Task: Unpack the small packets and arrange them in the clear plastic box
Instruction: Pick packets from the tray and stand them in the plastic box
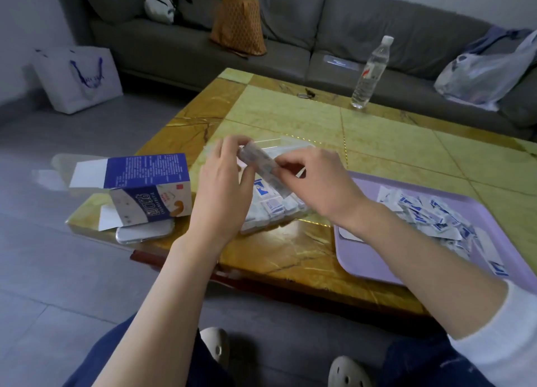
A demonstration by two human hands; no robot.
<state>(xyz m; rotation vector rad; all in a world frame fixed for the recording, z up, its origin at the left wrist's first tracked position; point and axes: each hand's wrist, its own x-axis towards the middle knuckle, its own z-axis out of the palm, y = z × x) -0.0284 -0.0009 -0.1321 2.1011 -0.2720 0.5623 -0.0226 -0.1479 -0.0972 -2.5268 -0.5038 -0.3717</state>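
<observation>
A grey sofa backs a yellow stone table. I see bare tabletop beyond my hands, up to a bottle. The table's near edge runs under my forearms. My left hand and right hand each pinch one end of a stack of packets, tilted just above the clear box, which sits beneath them partly filled. A carton lies left of my left hand. A purple tray of loose packets sits right of my right wrist.

Yellow-green stone table with clear plastic box, blue carton, phone, lilac tray, water bottle
</observation>
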